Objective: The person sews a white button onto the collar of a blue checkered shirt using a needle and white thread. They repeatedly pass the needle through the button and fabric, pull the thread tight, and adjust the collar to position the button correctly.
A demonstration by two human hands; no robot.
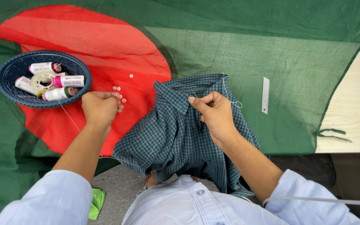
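A dark green checked shirt (176,133) lies bunched on the table and hangs over its front edge. My right hand (215,114) rests on the shirt near its collar, fingers pinched on a thin white thread (234,100) that loops above the cloth. My left hand (101,107) lies curled on the red cloth, its fingertips touching a small cluster of white buttons (118,92). One more white button (131,76) sits apart, higher up. Whether the left hand has picked up a button is hidden by the fingers.
A dark blue woven basket (5,85) at the left holds several thread spools and a tape roll. A green cloth with a red disc (271,54) covers the table. A steel ruler (265,95) lies right of the shirt. Bare wood table (355,112) shows at right.
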